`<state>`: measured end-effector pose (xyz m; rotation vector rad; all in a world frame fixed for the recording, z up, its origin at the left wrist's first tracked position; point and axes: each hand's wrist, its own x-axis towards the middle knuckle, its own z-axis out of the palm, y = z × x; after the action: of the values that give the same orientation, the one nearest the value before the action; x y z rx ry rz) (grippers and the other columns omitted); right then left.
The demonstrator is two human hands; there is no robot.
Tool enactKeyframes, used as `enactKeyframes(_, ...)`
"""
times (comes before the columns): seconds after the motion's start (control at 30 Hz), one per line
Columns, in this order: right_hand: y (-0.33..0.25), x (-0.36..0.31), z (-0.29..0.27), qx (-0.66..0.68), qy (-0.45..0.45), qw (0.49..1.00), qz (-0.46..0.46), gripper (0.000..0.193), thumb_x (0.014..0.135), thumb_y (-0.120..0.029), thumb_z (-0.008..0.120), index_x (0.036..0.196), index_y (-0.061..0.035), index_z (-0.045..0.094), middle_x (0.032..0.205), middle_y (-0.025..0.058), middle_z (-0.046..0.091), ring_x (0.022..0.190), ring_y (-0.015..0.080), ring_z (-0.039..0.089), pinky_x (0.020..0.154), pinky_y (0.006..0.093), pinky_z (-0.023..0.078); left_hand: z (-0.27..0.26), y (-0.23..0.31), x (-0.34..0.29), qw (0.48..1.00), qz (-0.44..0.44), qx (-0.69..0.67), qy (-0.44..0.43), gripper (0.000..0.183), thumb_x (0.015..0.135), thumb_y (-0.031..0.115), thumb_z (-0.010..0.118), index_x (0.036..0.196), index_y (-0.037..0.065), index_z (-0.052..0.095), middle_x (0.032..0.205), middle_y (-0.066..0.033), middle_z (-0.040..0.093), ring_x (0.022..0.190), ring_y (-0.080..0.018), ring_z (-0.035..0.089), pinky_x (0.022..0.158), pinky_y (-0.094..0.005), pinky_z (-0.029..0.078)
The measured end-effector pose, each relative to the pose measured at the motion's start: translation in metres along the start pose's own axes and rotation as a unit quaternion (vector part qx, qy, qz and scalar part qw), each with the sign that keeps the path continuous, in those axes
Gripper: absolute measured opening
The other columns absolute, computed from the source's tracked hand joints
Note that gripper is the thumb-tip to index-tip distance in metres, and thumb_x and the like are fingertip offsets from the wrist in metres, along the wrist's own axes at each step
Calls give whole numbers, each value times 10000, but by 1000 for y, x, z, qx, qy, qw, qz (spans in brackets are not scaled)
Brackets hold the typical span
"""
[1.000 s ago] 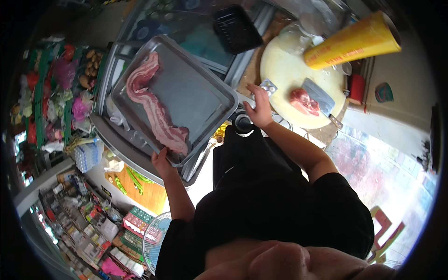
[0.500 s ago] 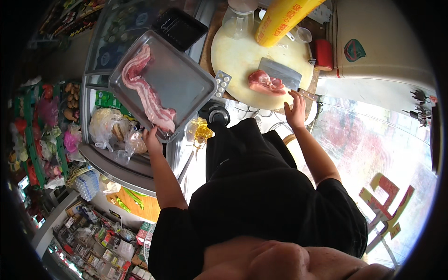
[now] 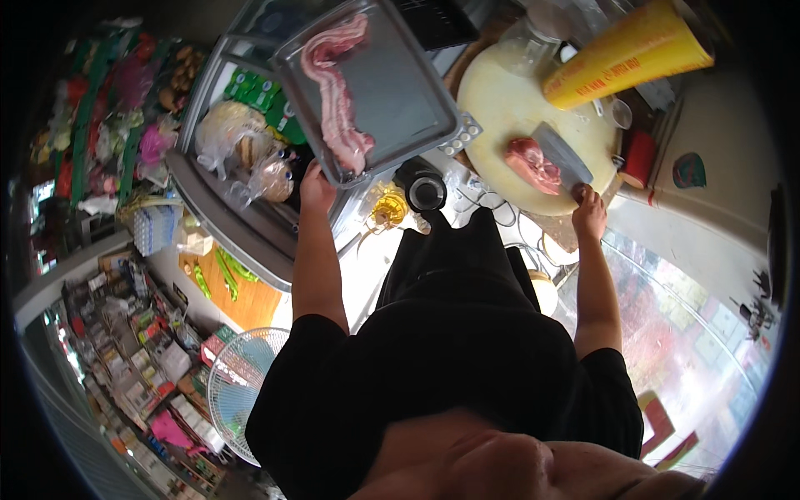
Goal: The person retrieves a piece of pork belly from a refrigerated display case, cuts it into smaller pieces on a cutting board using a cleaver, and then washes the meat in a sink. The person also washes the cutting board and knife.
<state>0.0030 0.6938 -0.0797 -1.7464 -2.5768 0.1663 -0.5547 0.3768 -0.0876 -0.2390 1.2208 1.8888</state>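
My left hand (image 3: pixel 317 190) grips the near corner of a grey metal tray (image 3: pixel 408 108), fingers partly under its rim. A long strip of pork belly (image 3: pixel 330 92) lies along the tray's left side. On the right, my right hand (image 3: pixel 590 213) is closed round the handle of a cleaver, whose broad grey blade (image 3: pixel 565 155) lies on a round, pale chopping board (image 3: pixel 492 92). Beside the blade, on its left, sits a chunk of raw red meat (image 3: pixel 532 167). My hand hides most of the handle.
A large yellow roll (image 3: pixel 629 62) leans over the board's far side near a clear jug (image 3: pixel 533 42). A blister-like pack (image 3: pixel 461 135) lies between tray and board. Bagged food (image 3: pixel 233 137) fills the case at left; a black round object (image 3: pixel 425 190) and golden bottle (image 3: pixel 388 208) stand nearer.
My right hand has closed on the cleaver's handle, and the blade has turned beside the meat. The whole view has shifted, so tray and board appear farther right. My left hand keeps the tray's corner.
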Motion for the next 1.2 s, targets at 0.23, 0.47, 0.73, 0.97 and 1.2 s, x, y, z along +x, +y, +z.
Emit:
enactKeyframes(0.23,-10,9,-30,39,-125,986,105,781,722,-106,629,1432,-230,329,1127,157,629,1023,362,617,832,457,508,-1,9,-16,992,-24,28,-120,221,956,106,488,1164,65,549,1158,-71,614,1071,-204,581,958,-358,430)
enactKeyframes(0.47,-12,12,-108,5,-157,983,99,597,708,-45,524,1279,-209,459,1109,151,650,1028,372,619,835,472,490,9,16,-15,965,-53,48,-252,327,856,79,556,1183,66,547,1166,-51,613,1025,-165,562,840,-301,410)
enactKeyframes(0.73,7,-41,-108,131,-38,980,141,499,696,-56,568,1181,-172,574,748,63,543,685,257,562,662,392,472,-4,7,-7,958,-68,184,-211,236,900,105,587,1130,53,590,1094,-41,642,1021,-159,581,902,-309,410)
enactKeyframes(0.97,-60,-77,-99,500,-104,843,169,478,740,46,454,1199,-54,544,706,-16,501,505,66,429,449,229,346,-46,0,-21,974,-25,159,-161,127,925,157,611,1006,60,606,997,-29,638,970,-145,557,924,-302,409)
enactKeyframes(1.2,-143,-86,-116,619,-184,752,131,454,745,69,437,1182,-33,511,677,-18,451,470,58,403,403,210,324,1,8,-22,971,-27,135,-197,276,943,145,532,1204,56,539,1201,-66,612,1090,-191,566,984,-348,396)
